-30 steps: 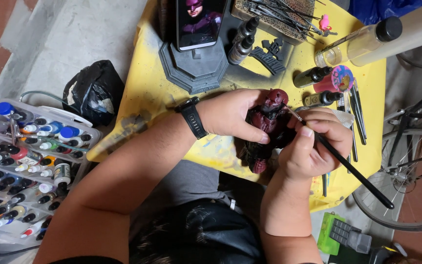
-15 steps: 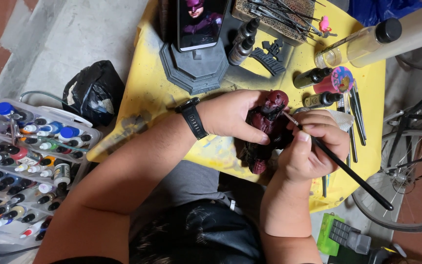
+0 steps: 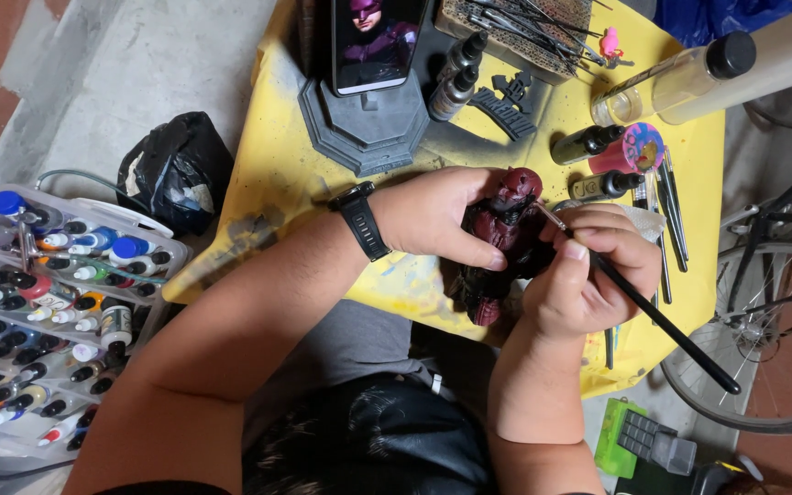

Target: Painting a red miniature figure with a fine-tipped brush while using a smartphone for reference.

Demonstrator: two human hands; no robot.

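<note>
Left hand (image 3: 442,220) clasped around dark red figurine (image 3: 504,238), held just above near edge of yellow-covered table (image 3: 295,156). Black watch (image 3: 359,220) on left wrist. Right hand (image 3: 588,275) pinched on black-handled brush (image 3: 653,312), bristle tip touching figurine's upper body.

Containers:
- Clear organiser tray (image 3: 11,431) left of knees, packed with small dropper bottles; caps white, black, blue, red, orange. Contents not readable.
- Clear bottle (image 3: 662,87) with black cap, lying on side at far right of table, pale liquid inside.
- Two dark dropper bottles (image 3: 456,78) upright beside grey plinth (image 3: 364,128); phone (image 3: 373,37) standing on plinth.
- Two dark bottles (image 3: 588,142) lying near pink round pot (image 3: 639,148), stained with paint.
- Flat woven tray (image 3: 515,23) at far edge, loaded with thin tools.
- Black bag (image 3: 171,174) on floor, tied shut.
</note>
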